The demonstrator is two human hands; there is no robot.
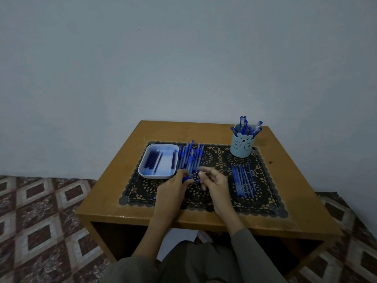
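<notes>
Pale blue-grey wall (183, 58) stood behind a small wooden table (295, 217), whose far edge met it; patterned tiles (40, 221) covered the floor on both sides. A black lace mat (216, 158) covered most of the top, leaving bare wood strips along the edges.

Over the middle of the mat, slightly toward the left edge, the left grip (173, 186) was curled round a blue pen (188, 178). The right grip (214, 184) pinched the pen's thin pale end between thumb and forefinger. Only a short blue stretch of the pen showed between the fingers, and the dim light hid finer detail.

Just beyond the knuckles lay a pile of blue pens (191, 156), touching a white tray (142, 170) at the mat's far left corner that held dark refills (152, 159). A row of pen barrels (242, 180) lay side by side toward the right edge, near the right wrist but apart from it. A bear-faced cup (241, 146) stuffed with pens stood at the mat's far right corner. Bare lace showed between the pile and the row, and between the wrists and the near edge.
</notes>
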